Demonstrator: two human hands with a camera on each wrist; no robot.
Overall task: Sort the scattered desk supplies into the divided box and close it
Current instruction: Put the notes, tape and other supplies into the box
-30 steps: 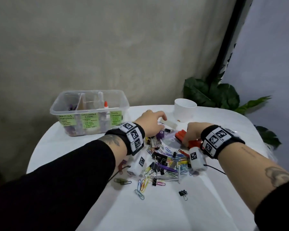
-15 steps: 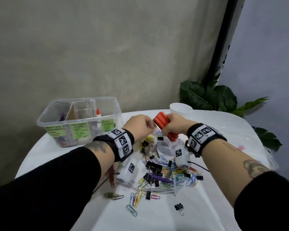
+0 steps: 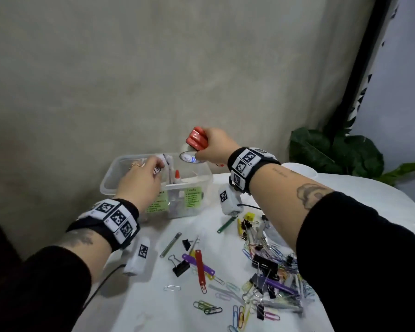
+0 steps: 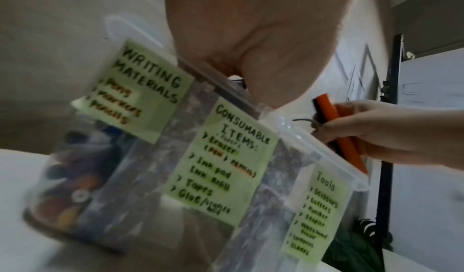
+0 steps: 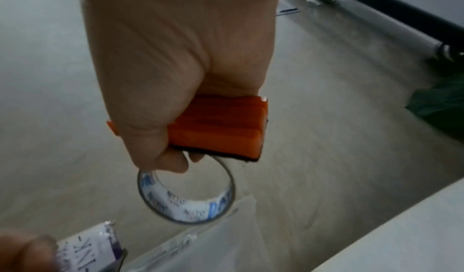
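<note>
Divided box (image 3: 203, 174): clear plastic, open-topped, at far left of white table (image 3: 359, 195), against the wall. Three green labels on front wall, read from left wrist view: "Writing Materials" (image 4: 146, 89), "Consumable Items" (image 4: 223, 157), "Tools" (image 4: 320, 214). Glue bottle with red tip (image 3: 177, 176) upright inside, middle section.

Right hand (image 3: 213, 147): raised above box's right end, fingers curled around orange block with black underside (image 5: 220, 129), likely a whiteboard eraser. Same hand also hooks a clear tape roll (image 5: 187, 195) on one finger, roll hanging below the block.

Left hand (image 3: 140, 180): over box's middle, fingertips pinching a small white packet with purple print (image 5: 88, 245); lettering partly legible, "INK". Exact compartment beneath it not clear.

Scattered supplies on table, near right of box: heap of coloured paper clips and black binder clips (image 3: 271, 283); red fastener strip (image 3: 200, 267) crossing purple strip (image 3: 198, 265); green strip (image 3: 225, 225); lone black binder clip (image 3: 180, 267).

White cup (image 3: 300, 167) behind right forearm. Leafy green plant (image 3: 333, 154) at far right. Marker-tagged black bands on both wrists.
</note>
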